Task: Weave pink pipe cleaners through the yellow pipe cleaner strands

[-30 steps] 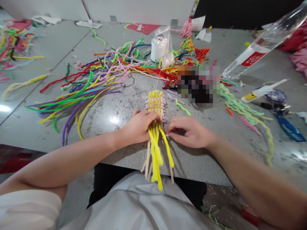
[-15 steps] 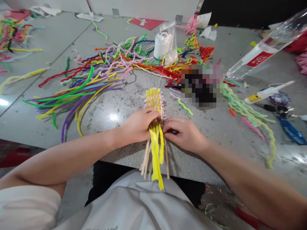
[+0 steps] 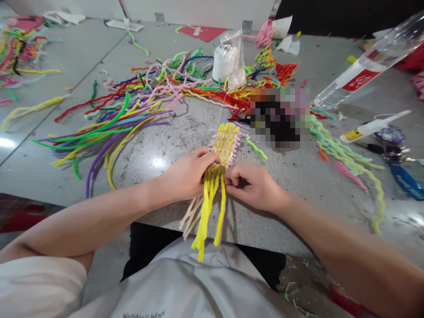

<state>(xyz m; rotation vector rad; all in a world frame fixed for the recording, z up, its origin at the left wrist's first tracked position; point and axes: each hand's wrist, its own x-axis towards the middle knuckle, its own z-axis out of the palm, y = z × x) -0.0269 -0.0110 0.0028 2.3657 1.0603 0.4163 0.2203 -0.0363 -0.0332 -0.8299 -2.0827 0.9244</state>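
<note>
A woven strip of yellow and pale pink yarn (image 3: 226, 143) lies on the table between my hands, its woven part pointing away from me. Long loose yellow strands (image 3: 204, 212) hang from its near end towards my lap, with beige strands (image 3: 192, 216) beside them. My left hand (image 3: 190, 172) is closed on the strip's left side, where the weave meets the loose strands. Against the right edge, my right hand (image 3: 253, 185) has its fingers curled in a pinch; what lies between the fingertips is hidden. A thin thread (image 3: 190, 132) runs off leftward from the strip's far end.
Heaped coloured yarn pieces (image 3: 149, 92) spread across the table behind the strip. A white thread spool (image 3: 221, 64) stands among them beside a plastic bag. On the right are a water bottle (image 3: 361, 75), a glue tube (image 3: 371, 128) and keys on a blue strap (image 3: 406, 179).
The strip's far end has swung to the right and its loose strands to the left, so it now lies tilted. Both hands stay close to it.
</note>
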